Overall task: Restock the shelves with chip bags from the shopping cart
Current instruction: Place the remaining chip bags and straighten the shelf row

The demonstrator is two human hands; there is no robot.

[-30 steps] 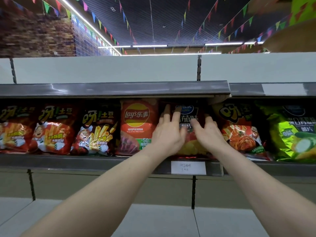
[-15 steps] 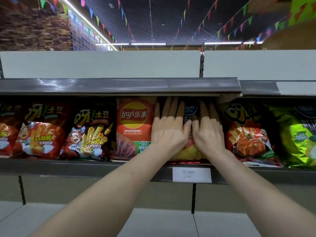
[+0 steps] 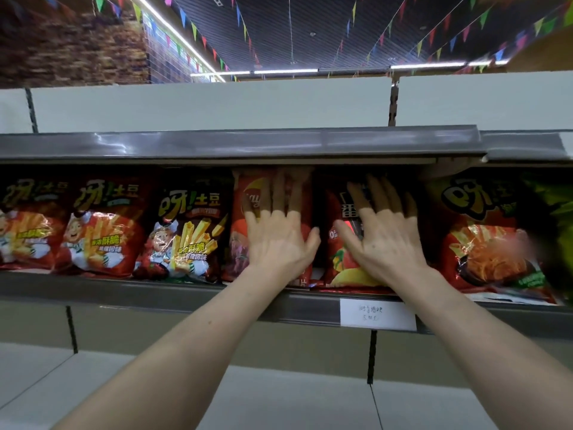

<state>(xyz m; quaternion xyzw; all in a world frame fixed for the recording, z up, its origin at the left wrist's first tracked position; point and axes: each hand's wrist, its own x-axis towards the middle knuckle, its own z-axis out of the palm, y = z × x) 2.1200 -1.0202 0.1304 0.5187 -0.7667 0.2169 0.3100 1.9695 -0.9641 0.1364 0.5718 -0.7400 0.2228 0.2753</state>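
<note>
A row of chip bags stands on a grey shelf (image 3: 155,290) at chest height. My left hand (image 3: 279,240) lies flat with straight fingers on the red Lay's bag (image 3: 245,225). My right hand (image 3: 384,237) presses flat on the dark red tomato-flavour bag (image 3: 344,262) just to its right. Both bags stand upright, side by side. My fingertips reach into the shadow under the upper shelf (image 3: 242,144). The shopping cart is out of view.
Red potato-stick bags (image 3: 186,231) fill the shelf to the left. Another red bag (image 3: 486,240) and a green bag (image 3: 555,212) stand to the right. A white price label (image 3: 376,314) hangs on the shelf edge. A bare white shelf surface (image 3: 279,398) lies below.
My hands have spread apart: the left has slid from the tomato bag onto the Lay's bag, the right has stayed on the tomato bag. The view has moved closer to the shelf.
</note>
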